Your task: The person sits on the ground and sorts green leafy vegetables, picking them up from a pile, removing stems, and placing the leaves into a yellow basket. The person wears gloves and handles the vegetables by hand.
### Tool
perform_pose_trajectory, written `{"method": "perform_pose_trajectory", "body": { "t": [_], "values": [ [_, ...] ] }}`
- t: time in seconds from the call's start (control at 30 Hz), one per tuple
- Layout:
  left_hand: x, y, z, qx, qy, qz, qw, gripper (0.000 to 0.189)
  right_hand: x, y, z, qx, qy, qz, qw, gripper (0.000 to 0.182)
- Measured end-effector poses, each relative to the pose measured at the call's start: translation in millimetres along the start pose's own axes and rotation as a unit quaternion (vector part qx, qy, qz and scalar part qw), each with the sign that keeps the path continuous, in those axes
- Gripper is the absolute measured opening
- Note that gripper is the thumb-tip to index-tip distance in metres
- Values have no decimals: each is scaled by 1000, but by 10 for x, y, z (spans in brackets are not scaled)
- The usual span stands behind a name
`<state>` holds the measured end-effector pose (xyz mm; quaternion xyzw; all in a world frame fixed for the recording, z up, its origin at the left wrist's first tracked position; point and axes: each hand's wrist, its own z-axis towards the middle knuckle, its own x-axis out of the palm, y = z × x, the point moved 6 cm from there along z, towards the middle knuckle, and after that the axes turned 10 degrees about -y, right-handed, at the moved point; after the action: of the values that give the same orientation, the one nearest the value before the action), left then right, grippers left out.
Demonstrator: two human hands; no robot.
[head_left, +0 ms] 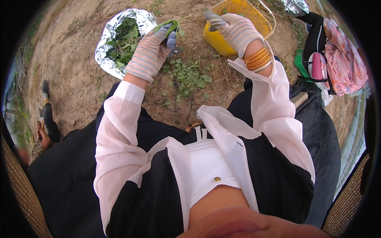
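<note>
My left hand (pixel 150 53), in a striped knit work glove with grey-blue coated fingertips, pinches a green leafy sprig (pixel 172 28). It is held beside a silver foil-lined container (pixel 102 58) with green leaves (pixel 126 43) inside. My right hand (pixel 238 31), in a matching glove, hovers at the near left side of a yellow plastic bucket (pixel 209 38) with a pale handle. Its grey-tipped thumb or finger points left; the other fingers are mostly hidden. I see nothing in its grip. Low leafy plants (pixel 190 76) grow from the soil between my hands.
Cracked soil (pixel 71 47) with dry straw lies around. At right, another person's pink patterned clothing (pixel 342 56) and black-clad leg (pixel 318 32) show near a green object (pixel 299 62). Another silver foil piece (pixel 296 6) is at top right. Another person's leg (pixel 49 119) is at far left.
</note>
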<state>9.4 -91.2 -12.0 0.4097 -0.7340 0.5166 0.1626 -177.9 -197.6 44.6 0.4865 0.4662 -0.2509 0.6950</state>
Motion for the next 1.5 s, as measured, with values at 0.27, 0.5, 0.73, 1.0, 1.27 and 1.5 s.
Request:
{"method": "perform_pose_trajectory", "body": {
  "t": [0.27,0.5,0.73,1.0,1.27,1.5],
  "values": [
    [152,6,-78,64,-20,166,984,21,288,396,-236,3,141,230,963,49],
    [49,46,-44,9,35,63,997,21,188,412,-306,65,126,365,920,33],
    [86,35,-79,26,28,155,987,23,-127,504,-307,-192,-65,113,973,16],
    [190,62,-133,26,26,170,985,25,-277,591,-404,-195,-124,108,967,14],
    [-29,-28,-11,5,24,116,993,23,-349,408,-357,-113,-178,146,967,14],
    [-227,-359,90,83,-25,70,994,19,-4,404,-502,6,268,333,904,28]
  ]
}}
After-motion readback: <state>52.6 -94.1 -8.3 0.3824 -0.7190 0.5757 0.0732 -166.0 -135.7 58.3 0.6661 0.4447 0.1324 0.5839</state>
